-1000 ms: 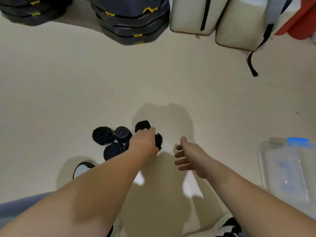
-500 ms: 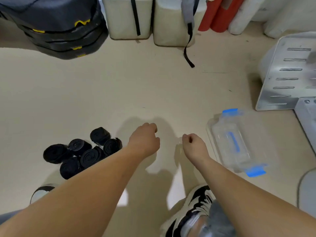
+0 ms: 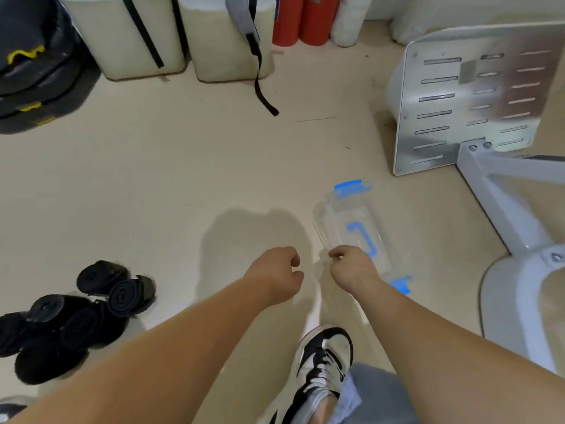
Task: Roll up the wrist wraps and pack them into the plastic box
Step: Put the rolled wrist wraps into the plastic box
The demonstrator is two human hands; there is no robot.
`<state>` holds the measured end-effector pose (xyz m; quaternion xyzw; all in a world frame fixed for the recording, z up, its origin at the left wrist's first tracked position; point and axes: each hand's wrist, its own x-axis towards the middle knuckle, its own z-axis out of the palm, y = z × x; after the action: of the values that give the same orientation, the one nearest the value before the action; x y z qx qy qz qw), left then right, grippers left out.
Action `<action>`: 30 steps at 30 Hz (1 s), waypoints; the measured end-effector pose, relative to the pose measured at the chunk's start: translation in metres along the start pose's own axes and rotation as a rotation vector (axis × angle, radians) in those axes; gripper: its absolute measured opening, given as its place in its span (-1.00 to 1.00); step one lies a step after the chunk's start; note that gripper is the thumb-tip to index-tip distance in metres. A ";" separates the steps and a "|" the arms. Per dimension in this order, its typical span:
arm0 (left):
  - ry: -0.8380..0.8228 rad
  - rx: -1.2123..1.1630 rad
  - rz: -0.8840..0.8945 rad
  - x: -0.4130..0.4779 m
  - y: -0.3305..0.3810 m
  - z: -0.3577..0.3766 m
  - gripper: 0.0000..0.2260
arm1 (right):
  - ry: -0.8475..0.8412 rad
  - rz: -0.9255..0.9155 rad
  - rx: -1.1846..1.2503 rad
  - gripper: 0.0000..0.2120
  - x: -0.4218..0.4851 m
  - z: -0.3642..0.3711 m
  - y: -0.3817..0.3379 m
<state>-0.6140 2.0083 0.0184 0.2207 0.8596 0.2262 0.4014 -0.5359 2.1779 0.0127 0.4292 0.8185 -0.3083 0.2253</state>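
Several black rolled wrist wraps point(image 3: 91, 313) lie in a heap on the floor at the lower left. A clear plastic box point(image 3: 345, 215) with blue clips and a blue handle sits on the floor right of centre, its lid on. My left hand point(image 3: 275, 275) hovers over bare floor with fingers curled and nothing in it, well right of the wraps. My right hand point(image 3: 351, 267) is also curled and holds nothing I can see, at the box's near left corner. Whether it touches the box I cannot tell.
My black-and-white shoe point(image 3: 324, 359) is below the hands. A metal plate on a grey frame point(image 3: 470, 96) stands at the right. Beige bags point(image 3: 214, 41), red rolls point(image 3: 302, 22) and a stack of black pads point(image 3: 33, 71) line the back.
My left hand has left the wraps and moved right with nothing in it. The view has swung right, bringing the box to the centre. Both hands have curled and neared the box.
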 end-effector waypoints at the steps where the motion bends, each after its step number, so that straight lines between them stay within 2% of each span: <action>1: -0.008 0.008 -0.019 0.001 -0.005 0.002 -0.75 | 0.006 -0.028 -0.006 -0.52 0.001 0.000 -0.001; 3: -0.014 0.014 -0.058 0.003 -0.016 0.003 -0.77 | 0.020 -0.071 -0.033 -0.49 0.002 0.003 -0.006; 9: 0.030 -0.030 -0.158 0.001 -0.049 -0.008 -0.79 | -0.026 -0.174 -0.141 -0.56 -0.004 0.020 -0.020; 17: 0.132 -0.121 -0.229 -0.027 -0.091 -0.033 -0.65 | -0.172 -0.418 -0.062 -0.65 -0.034 0.068 -0.081; 22: 0.178 -0.195 -0.253 -0.058 -0.124 -0.053 -0.62 | -0.280 -0.457 -0.024 -0.65 -0.056 0.098 -0.122; 26: 0.243 -0.240 -0.311 -0.087 -0.159 -0.065 -0.65 | -0.218 -0.531 -0.188 -0.60 -0.074 0.114 -0.164; 28: 0.286 -0.250 -0.345 -0.102 -0.179 -0.069 -0.69 | -0.069 -0.584 -0.431 -0.59 -0.088 0.123 -0.190; 30: 0.353 -0.246 -0.376 -0.116 -0.197 -0.072 -0.79 | 0.057 -0.698 -0.557 -0.59 -0.101 0.134 -0.211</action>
<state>-0.6427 1.7702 0.0166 -0.0360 0.9081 0.2853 0.3044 -0.6464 1.9340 0.0472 0.0584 0.9721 -0.1216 0.1921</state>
